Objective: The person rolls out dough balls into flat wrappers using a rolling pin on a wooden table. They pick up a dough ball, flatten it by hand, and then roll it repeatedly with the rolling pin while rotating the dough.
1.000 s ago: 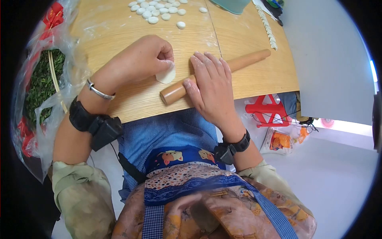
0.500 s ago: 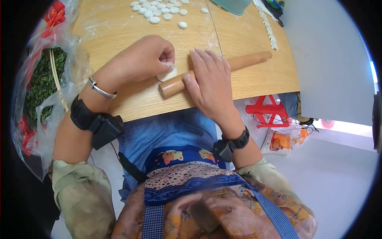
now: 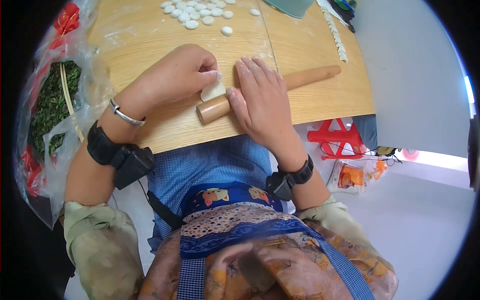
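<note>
My left hand (image 3: pixel 192 70) is closed, thumb and fingertips pinching the edge of a thin, flat dough wrapper (image 3: pixel 213 92) on the table. Slanting across the table near its front edge is a wooden rolling pin (image 3: pixel 312 75). My right hand (image 3: pixel 262 97) lies flat over the pin, fingers stretched out and floury, the thumb along its near side. The pin's near end sits beside the wrapper, and part of the wrapper is hidden by my left hand and the pin.
Several small dough discs (image 3: pixel 192 12) lie at the back of the wooden table (image 3: pixel 165 131). A teal container (image 3: pixel 292 7) stands behind, and a row of shaped dough pieces (image 3: pixel 334 32) lines the right. Leafy greens (image 3: pixel 52 110) fill a plastic bag at left. Below is a red stool (image 3: pixel 340 137).
My left hand's fingertips have shifted slightly right along the wrapper, and the wrapper has turned. My right hand and the rolling pin have moved a little left.
</note>
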Motion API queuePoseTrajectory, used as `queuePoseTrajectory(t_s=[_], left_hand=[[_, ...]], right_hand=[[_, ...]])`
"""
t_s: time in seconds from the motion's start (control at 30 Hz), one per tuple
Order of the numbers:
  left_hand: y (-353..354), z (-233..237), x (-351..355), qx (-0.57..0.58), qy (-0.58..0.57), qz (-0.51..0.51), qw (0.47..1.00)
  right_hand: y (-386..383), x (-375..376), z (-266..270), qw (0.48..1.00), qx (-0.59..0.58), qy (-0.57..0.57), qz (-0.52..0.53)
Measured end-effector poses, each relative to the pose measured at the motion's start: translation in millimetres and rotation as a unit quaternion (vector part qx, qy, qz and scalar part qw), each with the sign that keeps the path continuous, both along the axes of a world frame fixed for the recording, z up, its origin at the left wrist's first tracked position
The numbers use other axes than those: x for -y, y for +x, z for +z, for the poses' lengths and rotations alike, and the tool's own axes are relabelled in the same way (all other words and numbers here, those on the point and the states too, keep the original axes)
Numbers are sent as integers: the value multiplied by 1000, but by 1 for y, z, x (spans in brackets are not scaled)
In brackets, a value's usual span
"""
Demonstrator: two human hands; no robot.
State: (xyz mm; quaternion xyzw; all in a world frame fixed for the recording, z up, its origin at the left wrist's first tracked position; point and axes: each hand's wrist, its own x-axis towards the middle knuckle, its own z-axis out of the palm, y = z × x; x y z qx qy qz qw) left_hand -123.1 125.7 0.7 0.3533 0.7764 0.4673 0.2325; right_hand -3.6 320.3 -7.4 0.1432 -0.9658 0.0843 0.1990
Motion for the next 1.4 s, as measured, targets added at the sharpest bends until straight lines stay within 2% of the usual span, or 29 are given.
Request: queuePoseTrajectory(t_s=[0.17,0.33,0.6,0.67,0.9,0.97,1.17,1.33,1.4], left_hand=[[-4,-4,-1,-100,4,-4,995],[-2,-4,-1,-61,6,-7,998],[-2,0,1,-34,-6,-28,999],[-4,0,0,-44,-33,-33,998],[-2,-1,-1,-23,-11,-15,1000],[-3,-5,0,-38,13,-21,999],[-7,-3,-2,-76,-9,-5,997],[-2,-4,-1,-62,6,-12,998],[-2,-6,0,-64,22,-13,998]], right_hand=[[-43,5,-6,999,-43,6,5],[-27,4,-3,999,-38,7,-13],[51,-8,8,997,76,6,-29],[52,-9,11,997,77,5,-27],[17,-1,3,999,37,-8,-24],[2,1,2,1000,25,4,-18],[-38,5,-5,1000,-21,0,-11],[-21,4,-3,999,-26,-1,-20],[1,3,0,999,10,6,-31]])
